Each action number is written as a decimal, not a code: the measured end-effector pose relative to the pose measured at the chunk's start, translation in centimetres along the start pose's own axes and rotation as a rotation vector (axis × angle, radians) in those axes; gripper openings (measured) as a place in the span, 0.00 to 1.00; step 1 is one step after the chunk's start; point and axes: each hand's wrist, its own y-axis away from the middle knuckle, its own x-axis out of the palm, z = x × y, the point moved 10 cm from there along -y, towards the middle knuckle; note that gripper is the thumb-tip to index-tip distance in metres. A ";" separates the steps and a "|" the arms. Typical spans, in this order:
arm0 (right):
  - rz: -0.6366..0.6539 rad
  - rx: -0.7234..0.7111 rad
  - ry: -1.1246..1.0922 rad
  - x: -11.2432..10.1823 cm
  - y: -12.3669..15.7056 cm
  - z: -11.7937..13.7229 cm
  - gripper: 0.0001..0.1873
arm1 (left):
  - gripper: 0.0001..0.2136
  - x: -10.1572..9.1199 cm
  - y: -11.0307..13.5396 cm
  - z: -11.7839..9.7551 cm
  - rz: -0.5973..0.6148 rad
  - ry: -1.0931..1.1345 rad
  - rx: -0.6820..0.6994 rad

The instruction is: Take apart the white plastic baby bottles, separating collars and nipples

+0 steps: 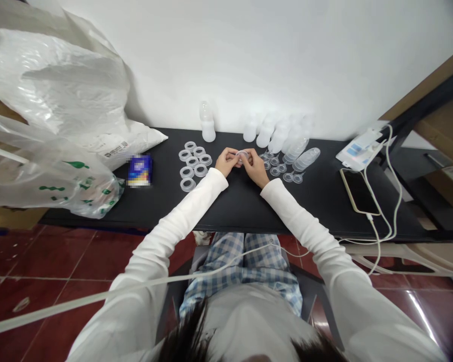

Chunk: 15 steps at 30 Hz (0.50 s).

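Above the middle of the black table, my left hand [227,162] and my right hand [254,166] meet with fingertips pinched around a translucent bottle ring [242,153]. My fingers cover part of it, and I cannot tell whether a teat sits inside. Left of my hands lie several loose translucent rings [192,161] in a cluster. Close to my right hand are several clear teats [282,168] with thin tips. A bottle with a clear dome cap [208,125] stands upright at the back. Several milky bottles [265,131] and stacked clear dome caps [301,153] are behind and right of my hands.
A blue packet [139,170] lies at the left, beside large white plastic bags [60,90]. On the right are a phone [360,192] on a charging cable and a white box [360,149]. A pale cord [136,286] crosses over my lap. The white wall borders the table's back.
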 end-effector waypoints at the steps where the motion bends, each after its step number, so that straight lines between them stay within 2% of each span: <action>1: 0.003 -0.001 -0.012 0.0 0.0 0.1 0.25 | 0.18 0.0 0.0 -0.1 0.004 0.000 0.006; 15: 0.032 -0.023 -0.038 0.0 0.1 0.9 0.21 | 0.17 -0.2 0.3 -0.7 -0.001 -0.146 0.103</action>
